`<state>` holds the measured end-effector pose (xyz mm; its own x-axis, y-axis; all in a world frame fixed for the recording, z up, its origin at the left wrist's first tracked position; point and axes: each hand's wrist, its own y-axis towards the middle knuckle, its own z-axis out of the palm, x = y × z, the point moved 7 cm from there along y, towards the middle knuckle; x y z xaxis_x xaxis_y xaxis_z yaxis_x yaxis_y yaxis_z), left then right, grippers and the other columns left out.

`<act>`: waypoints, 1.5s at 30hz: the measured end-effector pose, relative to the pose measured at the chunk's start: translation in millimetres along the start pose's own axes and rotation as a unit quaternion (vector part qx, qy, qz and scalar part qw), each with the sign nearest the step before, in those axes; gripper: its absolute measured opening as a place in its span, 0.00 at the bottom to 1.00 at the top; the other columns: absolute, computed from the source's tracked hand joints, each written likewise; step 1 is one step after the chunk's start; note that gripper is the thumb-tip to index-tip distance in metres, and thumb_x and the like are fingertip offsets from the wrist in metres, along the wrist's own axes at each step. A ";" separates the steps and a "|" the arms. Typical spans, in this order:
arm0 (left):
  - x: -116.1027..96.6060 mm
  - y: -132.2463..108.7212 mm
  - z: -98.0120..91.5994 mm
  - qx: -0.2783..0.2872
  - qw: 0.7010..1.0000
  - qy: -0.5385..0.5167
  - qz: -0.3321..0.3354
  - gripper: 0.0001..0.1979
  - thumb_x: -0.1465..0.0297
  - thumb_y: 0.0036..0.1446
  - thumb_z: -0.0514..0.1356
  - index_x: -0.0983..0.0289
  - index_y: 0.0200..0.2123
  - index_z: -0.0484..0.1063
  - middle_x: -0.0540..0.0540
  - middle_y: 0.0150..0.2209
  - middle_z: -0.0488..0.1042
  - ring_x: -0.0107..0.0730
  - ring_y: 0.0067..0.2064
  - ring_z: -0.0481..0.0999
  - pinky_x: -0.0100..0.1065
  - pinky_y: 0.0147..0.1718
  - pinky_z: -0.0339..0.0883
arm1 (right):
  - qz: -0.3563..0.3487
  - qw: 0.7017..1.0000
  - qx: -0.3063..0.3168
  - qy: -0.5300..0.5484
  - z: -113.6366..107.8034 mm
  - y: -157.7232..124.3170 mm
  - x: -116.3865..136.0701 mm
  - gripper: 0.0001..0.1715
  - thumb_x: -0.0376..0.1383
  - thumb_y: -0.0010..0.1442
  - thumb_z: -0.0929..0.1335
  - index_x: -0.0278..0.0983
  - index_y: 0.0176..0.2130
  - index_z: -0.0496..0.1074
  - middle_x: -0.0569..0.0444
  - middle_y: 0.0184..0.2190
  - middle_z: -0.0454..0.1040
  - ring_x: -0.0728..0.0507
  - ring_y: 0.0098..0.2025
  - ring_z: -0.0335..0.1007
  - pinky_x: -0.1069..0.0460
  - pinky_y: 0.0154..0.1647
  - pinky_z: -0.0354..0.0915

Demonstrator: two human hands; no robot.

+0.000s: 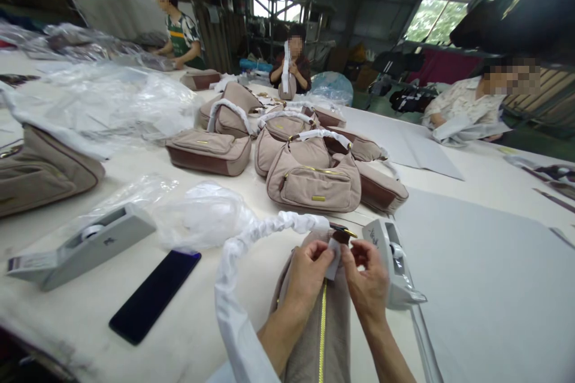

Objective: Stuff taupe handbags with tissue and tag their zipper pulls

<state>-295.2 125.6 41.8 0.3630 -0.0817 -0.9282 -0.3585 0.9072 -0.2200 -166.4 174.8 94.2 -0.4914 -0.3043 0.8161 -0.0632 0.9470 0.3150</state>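
A taupe handbag (294,347) with a yellow zipper (322,335) lies lengthwise in front of me. Its strap (229,287), wrapped in white paper, arches to the left and joins a metal ring (344,230) at the bag's far end. My left hand (305,275) is closed, pinching a small white paper piece (333,266) against the bag by the brown strap tab (341,236). My right hand (367,275) is closed too, thumb and forefinger at the tab's right side; its other fingers are curled. Fingertips partly hide the tab.
A tape dispenser (389,257) stands right beside my right hand, another dispenser (85,245) at left near a dark phone (155,296). Several finished-looking bags (314,182) cluster ahead. Plastic bags (202,215) and grey sheets (485,287) cover parts of the table. Three people (467,102) work around it.
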 end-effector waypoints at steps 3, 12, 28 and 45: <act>-0.6 10.6 4.8 -0.018 1.000 -0.010 0.016 0.09 0.66 0.50 0.61 0.66 0.27 0.72 0.50 0.25 0.71 0.25 0.27 0.66 0.26 0.28 0.60 | -0.075 0.994 0.074 0.028 16.5 29.1 6.0 0.28 0.51 0.49 0.67 0.34 0.42 0.71 0.45 0.44 0.73 0.39 0.45 0.68 0.46 0.47 0.63; -23.0 47.2 0.5 0.053 0.998 0.013 0.013 0.10 0.67 0.40 0.65 0.67 0.19 0.69 0.46 0.18 0.65 0.21 0.21 0.59 0.25 0.21 0.51 | 0.078 0.993 -0.094 0.005 49.4 20.2 -7.9 0.30 0.52 0.61 0.54 0.32 0.35 0.69 0.45 0.28 0.73 0.40 0.32 0.68 0.48 0.33 0.62; -47.0 5.4 -18.8 0.111 0.986 0.094 0.083 0.07 0.70 0.50 0.61 0.66 0.31 0.76 0.54 0.31 0.76 0.35 0.36 0.72 0.33 0.39 0.63 | -0.354 0.810 0.266 -0.384 29.6 -16.9 73.5 0.22 0.28 0.61 0.59 0.34 0.54 0.66 0.54 0.21 0.75 0.45 0.20 0.71 0.54 0.20 0.58; -9.5 3.4 -36.5 0.028 0.999 -0.034 -0.007 0.11 0.64 0.51 0.62 0.67 0.34 0.72 0.48 0.20 0.69 0.26 0.22 0.68 0.26 0.22 0.63 | -0.316 0.866 0.191 -0.337 29.1 -3.1 73.1 0.17 0.36 0.65 0.57 0.39 0.42 0.73 0.55 0.17 0.74 0.43 0.17 0.71 0.53 0.16 0.57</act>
<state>-331.2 114.4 38.9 0.4259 -0.0691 -0.9021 -0.3038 0.9283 -0.2145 -227.4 152.6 138.7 -0.6411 -0.7668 0.0304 -0.7242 0.6176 0.3068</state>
